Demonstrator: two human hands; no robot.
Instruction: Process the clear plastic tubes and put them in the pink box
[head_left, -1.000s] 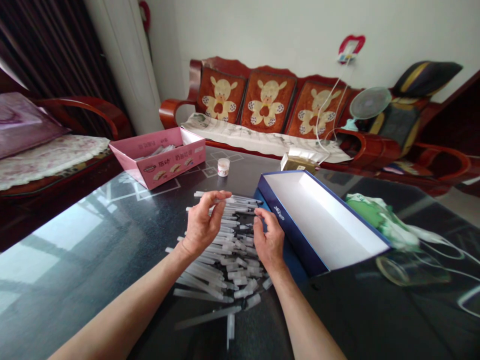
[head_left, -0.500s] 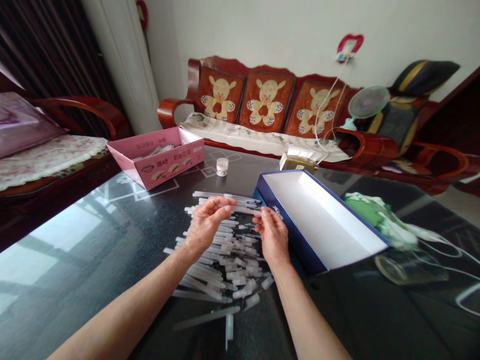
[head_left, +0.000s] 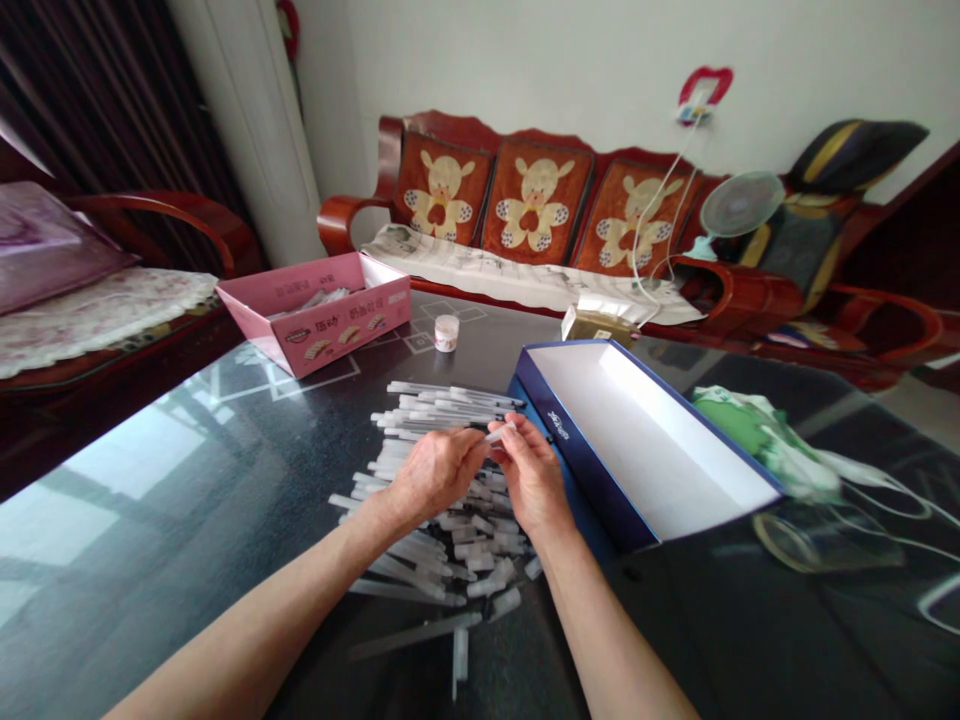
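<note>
Over a pile of pen parts, my two hands meet around a translucent white pen (head_left: 499,434). My left hand (head_left: 439,470) is closed round one end, its back towards me, hiding most of the pen. The fingertips of my right hand (head_left: 534,475) pinch the other end; whether a cap is there I cannot make out. Under and beyond the hands lie several translucent pen barrels (head_left: 431,402), side by side. Loose pen caps (head_left: 491,577) are heaped nearer to me, and one cap (head_left: 460,655) lies apart at the front.
A blue box (head_left: 589,470) with a white inside stands right of my right hand. Back left is a pink box (head_left: 330,330) with pale pieces in it. A small white jar (head_left: 446,334), a tissue box (head_left: 596,322) and a green-white bag (head_left: 780,440) with cables are on the dark table.
My hands have come closer together and slightly lower. My left hand has turned its back up and covers more of the pen, which showed lengthwise between the hands before.
</note>
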